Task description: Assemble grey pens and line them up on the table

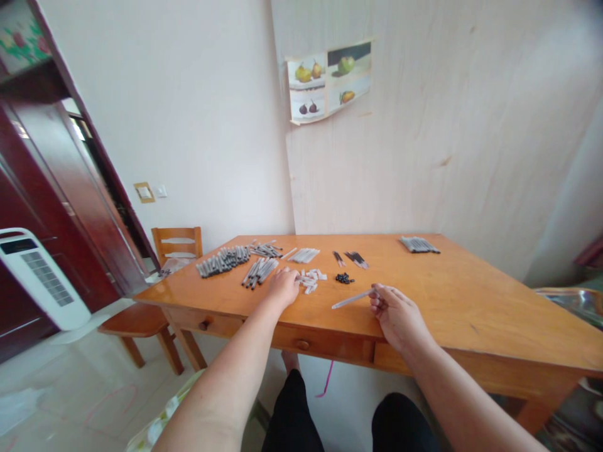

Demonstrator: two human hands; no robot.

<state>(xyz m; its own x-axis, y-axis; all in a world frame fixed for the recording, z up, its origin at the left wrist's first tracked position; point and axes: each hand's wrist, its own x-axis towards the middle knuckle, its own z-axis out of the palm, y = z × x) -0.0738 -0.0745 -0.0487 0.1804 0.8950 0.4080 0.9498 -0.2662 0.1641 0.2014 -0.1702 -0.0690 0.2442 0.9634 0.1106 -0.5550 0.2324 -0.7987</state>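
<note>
Wooden surface point(471, 295) against pale wall point(447, 125), chair point(178, 242) at left end; grey pen parts point(223, 260) rowed back left; right hand point(398, 314) nr front edge, pinching thin white tube point(351, 300); left hand point(282, 285) loosely open, touching small white pieces point(315, 277); open wood to right.

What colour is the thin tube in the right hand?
Whitish; the tube in the right hand shows best in the head view.

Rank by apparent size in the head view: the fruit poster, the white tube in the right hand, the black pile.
1. fruit poster, largest though farthest.
2. white tube in the right hand.
3. black pile, clearly smallest.
</note>
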